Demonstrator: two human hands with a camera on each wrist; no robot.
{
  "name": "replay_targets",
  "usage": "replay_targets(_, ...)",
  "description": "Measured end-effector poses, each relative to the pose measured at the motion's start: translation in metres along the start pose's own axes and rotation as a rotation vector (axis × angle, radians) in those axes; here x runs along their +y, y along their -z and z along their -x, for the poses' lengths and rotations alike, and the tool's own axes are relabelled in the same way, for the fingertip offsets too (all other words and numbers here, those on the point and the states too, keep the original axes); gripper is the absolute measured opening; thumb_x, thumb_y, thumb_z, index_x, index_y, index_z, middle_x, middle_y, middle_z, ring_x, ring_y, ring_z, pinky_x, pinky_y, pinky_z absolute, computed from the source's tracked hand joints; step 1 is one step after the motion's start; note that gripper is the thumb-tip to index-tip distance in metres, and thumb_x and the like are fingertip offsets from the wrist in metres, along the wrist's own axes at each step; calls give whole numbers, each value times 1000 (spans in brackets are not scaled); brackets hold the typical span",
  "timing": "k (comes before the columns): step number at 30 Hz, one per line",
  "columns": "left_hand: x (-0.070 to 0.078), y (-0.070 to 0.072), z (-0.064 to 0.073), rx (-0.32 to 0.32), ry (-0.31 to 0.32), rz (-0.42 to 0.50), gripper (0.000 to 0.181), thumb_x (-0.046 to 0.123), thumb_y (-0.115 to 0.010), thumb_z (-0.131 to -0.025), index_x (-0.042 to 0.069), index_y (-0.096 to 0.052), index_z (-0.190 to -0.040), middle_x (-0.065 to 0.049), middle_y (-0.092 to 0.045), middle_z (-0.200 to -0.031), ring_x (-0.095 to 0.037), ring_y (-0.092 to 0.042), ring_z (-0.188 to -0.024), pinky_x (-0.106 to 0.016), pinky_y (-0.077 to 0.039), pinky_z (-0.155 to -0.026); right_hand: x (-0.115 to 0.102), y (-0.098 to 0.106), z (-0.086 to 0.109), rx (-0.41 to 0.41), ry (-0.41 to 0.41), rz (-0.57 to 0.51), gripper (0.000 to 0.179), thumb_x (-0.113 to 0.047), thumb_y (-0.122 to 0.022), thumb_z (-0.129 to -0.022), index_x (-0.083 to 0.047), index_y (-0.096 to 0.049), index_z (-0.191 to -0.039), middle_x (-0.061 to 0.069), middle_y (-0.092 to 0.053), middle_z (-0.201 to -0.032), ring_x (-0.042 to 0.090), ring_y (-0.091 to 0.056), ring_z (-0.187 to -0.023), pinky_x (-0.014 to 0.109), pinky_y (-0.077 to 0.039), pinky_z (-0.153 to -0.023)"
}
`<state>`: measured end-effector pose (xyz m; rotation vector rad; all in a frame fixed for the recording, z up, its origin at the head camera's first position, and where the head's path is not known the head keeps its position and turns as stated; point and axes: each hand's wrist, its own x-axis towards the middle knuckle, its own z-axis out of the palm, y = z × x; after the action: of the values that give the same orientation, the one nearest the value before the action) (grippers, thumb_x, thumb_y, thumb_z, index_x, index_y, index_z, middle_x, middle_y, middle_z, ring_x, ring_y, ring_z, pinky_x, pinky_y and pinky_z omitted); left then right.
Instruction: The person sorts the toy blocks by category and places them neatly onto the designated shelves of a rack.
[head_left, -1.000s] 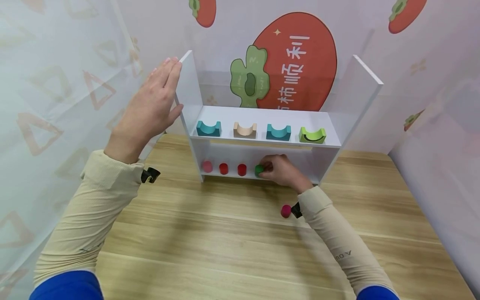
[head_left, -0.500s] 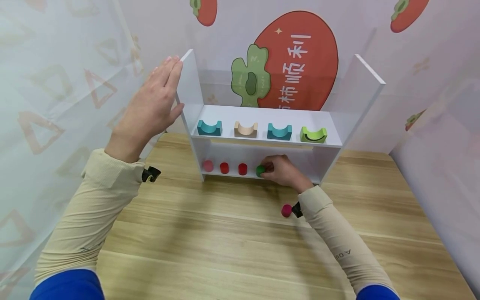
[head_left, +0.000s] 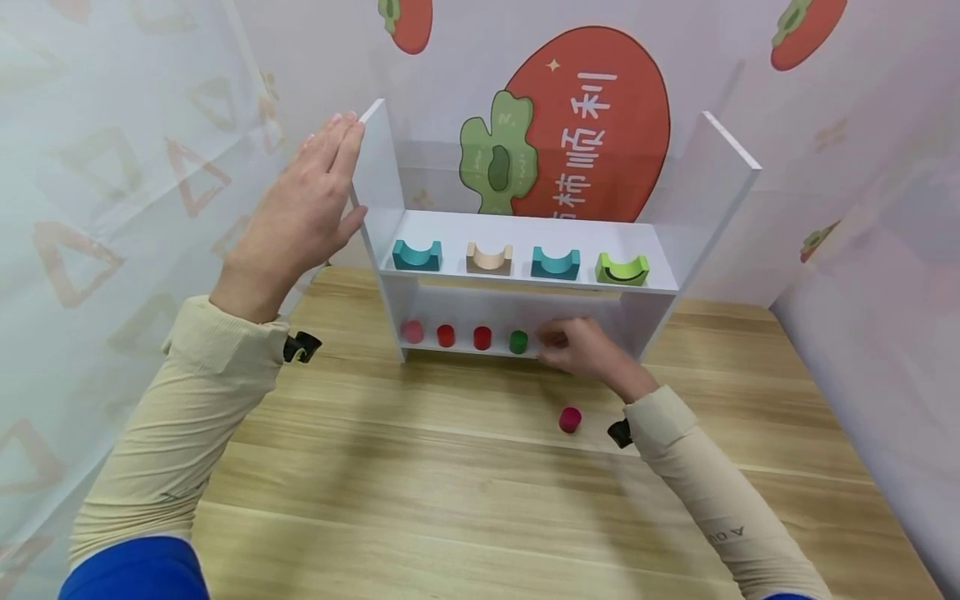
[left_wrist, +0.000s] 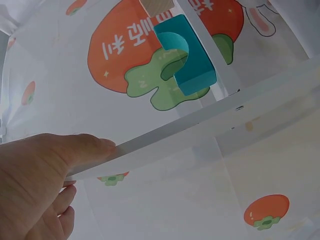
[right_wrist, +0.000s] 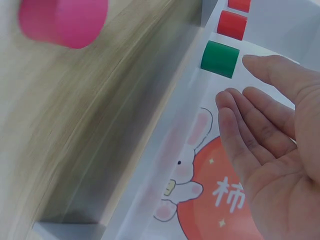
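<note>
My left hand (head_left: pixel 300 200) grips the left side panel of a small white shelf (head_left: pixel 525 227), its thumb on one face and its fingers on the other in the left wrist view. On the lower board stand a pink cylinder (head_left: pixel 412 332), a red cylinder (head_left: pixel 446 336), another red cylinder (head_left: pixel 482 337) and a green cylinder (head_left: pixel 518 342), in a row. Just right of the green cylinder is my right hand (head_left: pixel 581 346), holding nothing, fingers and thumb apart in the right wrist view. A magenta cylinder (head_left: pixel 570 420) rests on the table before the shelf.
Along the upper board stand a teal arch block (head_left: pixel 417 257), a beige arch block (head_left: pixel 489 260), a second teal arch block (head_left: pixel 555 264) and a lime arch block (head_left: pixel 622 270), hollows upward. The shelf stands on a wooden table (head_left: pixel 450 500), with printed cloth behind and at the sides.
My right hand has let go of the green cylinder and moved a little to the right. The green cylinder stays on the lower board. My left hand keeps its place on the panel.
</note>
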<state>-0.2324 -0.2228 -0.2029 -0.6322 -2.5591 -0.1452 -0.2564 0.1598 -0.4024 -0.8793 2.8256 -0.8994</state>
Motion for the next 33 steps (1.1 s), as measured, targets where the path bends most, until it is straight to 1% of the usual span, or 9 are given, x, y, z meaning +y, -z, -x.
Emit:
replay_targets(3,1,0,0,1,1,2,89,-1,-69,-94,-7,-16,-166,-24,-21,-175,-40,-20,-164,-54,-16,-136,0,5,13,-26,6,14,28,-12,-82,-90,-1,-77,-116,14,-79,-111,28,-77,-104,46,-64,-95)
replay_targets(7,0,0,0,-2,5,4,90,-1,-70,-94,-7,-16,-166,-24,-20,-175,-40,-19,-164,-53,-16,-136,1,8,30,-77,-6,-13,32,-12,-82,-91,0,-76,-120,14,-79,-115,28,-78,-106,45,-65,-95)
replay_targets(11,0,0,0,1,3,1,90,-1,-70,-94,-6,-17,-166,-24,-21,-175,-40,-20,-164,-53,-17,-136,5,9,47,-97,-15,-18,32,-13,-82,-92,-1,-76,-120,15,-79,-117,28,-77,-107,45,-65,-95)
replay_targets(15,0,0,0,-2,2,4,90,-1,-70,-94,-6,-16,-166,-24,-21,-175,-40,-20,-164,-53,-16,-136,12,7,63,-108,-20,-3,34,-17,-83,-91,-1,-76,-121,14,-79,-118,27,-77,-107,45,-64,-95)
replay_targets(19,0,0,-1,-5,6,9,91,-1,-70,-94,-6,-15,-166,-24,-20,-175,-40,-19,-165,-53,-15,-136,21,0,76,-133,-41,-12,38,-20,-83,-91,-1,-75,-123,12,-78,-119,26,-76,-108,45,-64,-95)
replay_targets(21,1,1,-1,-4,7,9,91,-1,-70,-94,-6,-15,-166,-24,-20,-175,-40,-19,-164,-53,-16,-136,25,-5,81,-149,-64,-26,40,-21,-83,-91,-1,-75,-124,11,-78,-120,26,-76,-109,45,-63,-97)
replay_targets(25,1,2,-1,-6,4,5,91,-1,-70,-94,-6,-16,-166,-25,-21,-175,-40,-19,-164,-53,-16,-136,32,-17,89,-159,-92,-49,40,-20,-84,-90,-2,-74,-125,9,-78,-119,24,-76,-108,45,-63,-96)
replay_targets(33,1,3,0,-16,9,11,90,-1,-70,-94,-6,-15,-166,-25,-20,-175,-40,-18,-165,-53,-15,-136,43,-35,96,-120,-73,-111,32,-14,-85,-88,-3,-75,-117,7,-78,-111,17,-75,-100,36,-65,-89)
